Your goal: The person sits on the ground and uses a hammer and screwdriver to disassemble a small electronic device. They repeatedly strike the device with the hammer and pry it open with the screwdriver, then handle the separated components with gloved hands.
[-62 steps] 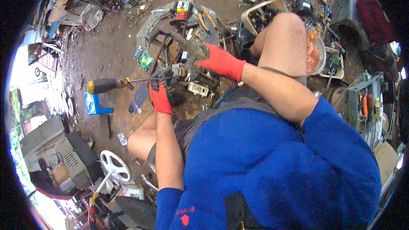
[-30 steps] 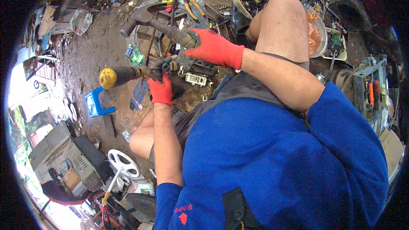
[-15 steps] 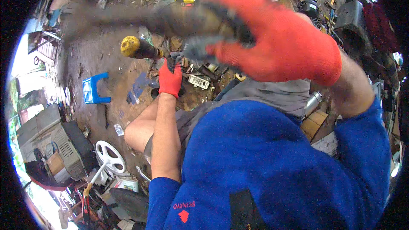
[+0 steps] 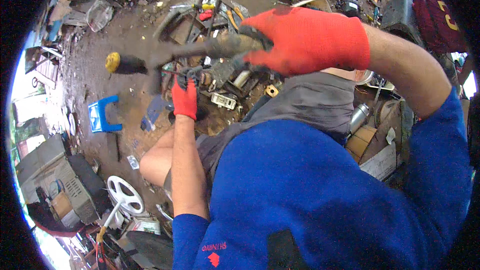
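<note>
My right hand (image 4: pixel 305 40), in a red-and-black glove, grips a hammer (image 4: pixel 220 45), whose blurred head reaches left above my other hand. In the same kind of glove, my left hand (image 4: pixel 185 97) is closed on a small dark metal part (image 4: pixel 194 75) at the screwdriver's shaft. That screwdriver's black-and-yellow handle (image 4: pixel 122 62) points left, just beyond the hammer head. Around them lie orange-handled pliers (image 4: pixel 231 19), assorted metal scrap and a white slotted casing (image 4: pixel 223 101). The exact grip of my left fingertips is hard to make out.
A blue plastic stool (image 4: pixel 102 115) stands at left. Farther down are a grey appliance housing (image 4: pixel 70 185) and a white wheel on a shaft (image 4: pixel 125 195). A steel cylinder (image 4: pixel 359 117) lies beside cardboard at right. Scrap heaps and dark containers (image 4: pixel 397 15) surround my bent legs.
My right hand rose with the hammer toward the camera and has since lowered, the hammer head swinging down blurred. My left hand stays low while the screwdriver handle has swung about.
</note>
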`<state>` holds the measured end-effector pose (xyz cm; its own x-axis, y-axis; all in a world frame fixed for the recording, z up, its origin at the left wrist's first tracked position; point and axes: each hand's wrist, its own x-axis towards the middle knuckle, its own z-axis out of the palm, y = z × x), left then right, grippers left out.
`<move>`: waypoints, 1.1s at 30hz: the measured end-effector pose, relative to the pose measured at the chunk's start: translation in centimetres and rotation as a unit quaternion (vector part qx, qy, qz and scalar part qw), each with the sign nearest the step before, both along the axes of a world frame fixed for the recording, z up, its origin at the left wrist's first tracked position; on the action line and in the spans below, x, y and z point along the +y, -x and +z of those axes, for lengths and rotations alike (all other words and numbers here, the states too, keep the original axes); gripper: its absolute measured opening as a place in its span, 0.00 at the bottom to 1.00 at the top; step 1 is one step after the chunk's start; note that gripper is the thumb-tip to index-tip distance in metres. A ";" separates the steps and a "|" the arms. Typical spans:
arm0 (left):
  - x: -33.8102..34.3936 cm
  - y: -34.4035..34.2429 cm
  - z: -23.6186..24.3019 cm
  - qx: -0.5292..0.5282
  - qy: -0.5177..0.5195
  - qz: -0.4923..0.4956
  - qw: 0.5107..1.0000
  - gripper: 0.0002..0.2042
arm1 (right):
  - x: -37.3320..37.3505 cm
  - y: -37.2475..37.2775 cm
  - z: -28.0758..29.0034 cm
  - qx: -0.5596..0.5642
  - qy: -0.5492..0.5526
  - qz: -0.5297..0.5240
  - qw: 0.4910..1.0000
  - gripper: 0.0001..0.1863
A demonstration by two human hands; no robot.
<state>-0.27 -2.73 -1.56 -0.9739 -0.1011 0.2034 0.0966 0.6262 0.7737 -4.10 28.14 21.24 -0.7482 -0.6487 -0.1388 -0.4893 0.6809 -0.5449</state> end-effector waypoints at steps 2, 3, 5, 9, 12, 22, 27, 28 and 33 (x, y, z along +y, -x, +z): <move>0.1 -0.6 -0.9 -0.006 -0.013 -0.008 1.000 0.12 | -0.3 -0.6 -2.0 0.070 0.093 -0.045 0.992 0.24; 0.2 -0.3 -0.6 -0.004 -0.016 -0.018 1.000 0.12 | -0.5 -0.2 -2.2 0.026 0.096 -0.047 0.994 0.25; 1.1 -1.0 -0.3 -0.013 -0.065 0.000 0.998 0.12 | -1.4 1.2 -2.7 -0.063 0.103 -0.047 0.992 0.26; 0.7 -2.2 -1.7 -0.033 -0.019 0.066 0.997 0.13 | -3.8 0.8 -8.1 -0.155 0.263 -0.101 0.947 0.31; 1.0 -1.4 -1.5 -0.054 -0.048 0.057 0.996 0.16 | -7.4 1.6 -17.9 -0.172 0.357 -0.142 0.907 0.31; 1.6 -2.8 -2.8 -0.040 0.043 0.141 0.988 0.20 | -12.1 1.3 -26.3 -0.248 0.256 -0.258 0.898 0.36; -0.1 -2.1 -4.3 -0.006 -0.041 0.128 0.991 0.15 | -12.6 1.8 -27.0 -0.228 0.201 -0.192 0.933 0.39; -0.1 -1.9 -4.5 -0.022 -0.135 0.149 0.979 0.16 | -12.7 2.0 -27.1 -0.223 0.183 -0.176 0.941 0.40; 1.2 -1.5 -3.3 -0.025 -0.272 0.160 0.949 0.10 | -12.7 2.3 -27.5 -0.208 0.184 -0.179 0.944 0.32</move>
<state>1.27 -1.57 -4.90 -0.8827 -0.4699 -0.0090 -0.0761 0.1241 0.9894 -6.38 15.46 -6.22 -0.8592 -0.4257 -0.2838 0.0456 0.4888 -0.8712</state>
